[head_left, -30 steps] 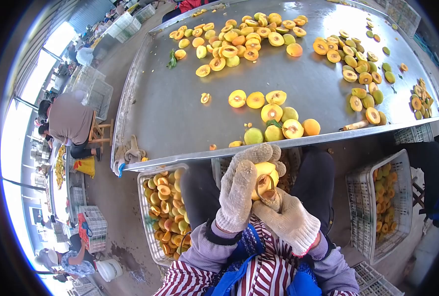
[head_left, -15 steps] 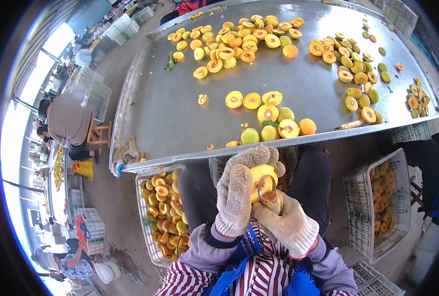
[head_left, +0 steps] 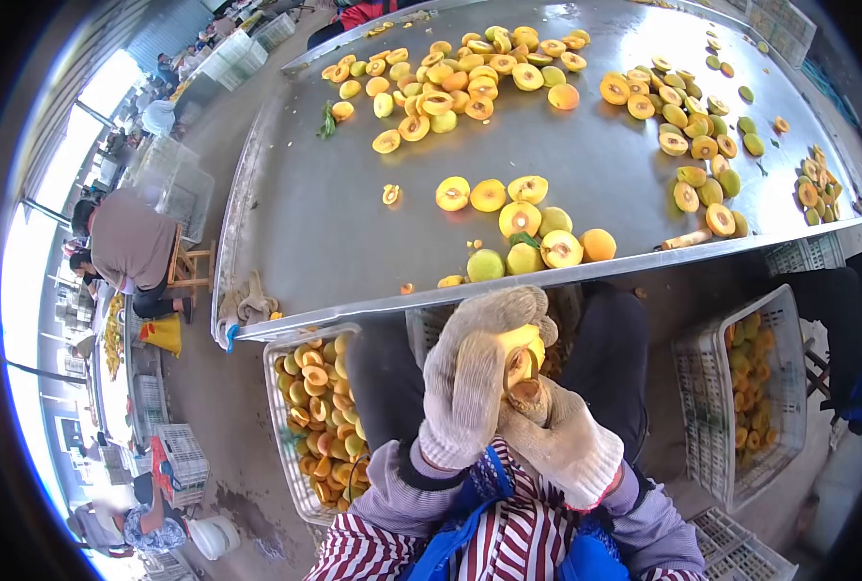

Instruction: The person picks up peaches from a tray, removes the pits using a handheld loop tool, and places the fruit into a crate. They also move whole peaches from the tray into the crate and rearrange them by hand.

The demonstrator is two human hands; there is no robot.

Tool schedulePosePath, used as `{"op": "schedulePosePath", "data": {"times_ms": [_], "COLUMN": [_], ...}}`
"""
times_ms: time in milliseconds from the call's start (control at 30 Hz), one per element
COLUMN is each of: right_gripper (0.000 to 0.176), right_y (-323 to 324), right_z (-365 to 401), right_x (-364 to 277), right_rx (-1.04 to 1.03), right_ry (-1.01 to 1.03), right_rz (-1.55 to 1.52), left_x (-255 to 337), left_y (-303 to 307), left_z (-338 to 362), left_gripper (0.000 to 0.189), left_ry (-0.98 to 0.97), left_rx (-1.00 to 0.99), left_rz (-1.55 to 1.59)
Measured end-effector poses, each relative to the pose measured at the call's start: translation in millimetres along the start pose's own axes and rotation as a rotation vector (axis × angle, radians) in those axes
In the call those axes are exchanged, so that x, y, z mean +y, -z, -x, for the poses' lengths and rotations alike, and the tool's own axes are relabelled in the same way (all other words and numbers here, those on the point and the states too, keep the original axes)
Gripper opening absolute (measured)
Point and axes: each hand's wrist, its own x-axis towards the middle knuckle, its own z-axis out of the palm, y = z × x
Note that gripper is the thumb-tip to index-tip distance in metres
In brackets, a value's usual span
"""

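Observation:
My left hand, in a knit work glove, is wrapped around a yellow halved fruit held over my lap. My right hand, also gloved, grips a pitting tool with a metal loop pressed into the fruit's cut face. Both hands are close together, just below the near edge of the steel table. A small cluster of whole and halved yellow fruits lies on the table right above my hands.
Piles of halved fruit lie at the table's far side and right. White crates of fruit halves stand at my left and right. A knife handle rests at the table edge. Other people work at left.
The tool's loop has turned in the fruit's cut face, and my hands have shifted slightly within the view. The view has tilted a little.

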Motion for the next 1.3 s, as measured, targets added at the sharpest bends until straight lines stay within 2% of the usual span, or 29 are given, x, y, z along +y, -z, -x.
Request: {"op": "schedulePosePath", "data": {"times_ms": [33, 67, 100, 233, 300, 333, 400, 433, 500, 533, 600, 633, 700, 733, 833, 867, 900, 933, 1000, 1033, 1100, 1133, 1167, 1233, 1300], "right_gripper": [0.030, 0.026, 0.025, 0.029, 0.033, 0.033, 0.034, 0.034, 0.032, 0.032, 0.030, 0.030, 0.028, 0.028, 0.028, 0.028, 0.027, 0.025, 0.025, 0.024, 0.024, 0.025, 0.025, 0.025, 0.024], "right_y": [3, 7, 11, 17, 26, 27, 30, 30, 29, 29, 27, 27, 31, 35, 29, 29, 30, 31, 32, 32, 33, 33, 31, 26, 22], "right_z": [0, -1, -2, -1, -2, -1, -1, -2, -4, -4, -4, -2, 2, 3, 6, 6, 5, 4, 4, 5, 5, 5, 6, 5, 4], "right_x": [-4, -12, -18, -23, -26, -26, -26, -27, -29, -28, -21, -19, -14, -2, 1, 5, 11, 14, 13, 14, 18, 20, 23, 27, 30], "right_rx": [0.001, -0.093, -0.187, -0.227, -0.357, -0.357, -0.404, -0.400, -0.379, -0.381, -0.366, -0.367, -0.434, -0.578, -0.592, -0.592, -0.678, -0.764, -0.775, -0.787, -0.777, -0.769, -0.773, -0.782, -0.843], "right_ry": [-0.002, -0.195, -0.385, -0.404, -0.503, -0.503, -0.458, -0.456, -0.557, -0.557, -0.592, -0.593, -0.547, -0.489, -0.425, -0.428, -0.455, -0.478, -0.476, -0.476, -0.468, -0.459, -0.462, -0.503, -0.487], "right_rz": [0.001, -0.081, -0.161, -0.304, -0.389, -0.388, -0.443, -0.446, -0.445, -0.441, -0.486, -0.486, -0.722, -0.900, -1.060, -1.060, -1.123, -1.185, -1.166, -1.150, -1.164, -1.178, -1.177, -1.248, -1.337], "left_x": [11, 17, 16, 13, 25, 28, 31, 33, 35, 33, 29, 29, 27, 22, 14, 9, 7, 4, 11, 16, 21, 14, 7, -2, -1], "left_y": [3, 5, 6, 9, 11, 13, 15, 12, 6, 5, 7, 7, 7, 12, 20, 23, 20, 14, 6, 2, -4, 2, 10, 22, 19], "left_z": [-7, -12, -13, -19, -29, -32, -37, -38, -37, -38, -39, -39, -39, -43, -44, -40, -33, -26, -13, -11, -11, -16, -24, -40, -36], "left_gripper": [0.060, 0.058, 0.058, 0.050, 0.045, 0.045, 0.038, 0.038, 0.034, 0.034, 0.025, 0.025, 0.026, 0.029, 0.033, 0.036, 0.036, 0.035, 0.032, 0.032, 0.032, 0.033, 0.033, 0.032, 0.035], "left_ry": [0.087, 0.172, 0.169, 0.104, 0.218, 0.217, -0.126, -0.125, -0.234, -0.236, 0.041, 0.042, -0.333, -0.436, -0.520, -0.468, -0.467, -0.292, 0.127, 0.128, 0.349, 0.076, 0.074, -0.541, -0.538], "left_rx": [-0.078, -0.156, -0.156, -0.233, -0.373, -0.372, -0.495, -0.500, -0.460, -0.456, -0.438, -0.436, -0.506, -0.590, -0.622, -0.614, -0.612, -0.521, -0.345, -0.342, -0.257, -0.338, -0.334, -0.589, -0.594], "left_rz": [-0.084, -0.169, -0.168, -0.291, -0.388, -0.387, -0.693, -0.692, -0.930, -0.929, -0.793, -0.794, -0.806, -0.730, -0.604, -0.508, -0.508, -0.317, -0.040, -0.038, 0.050, -0.200, -0.202, -0.435, -0.426]}}
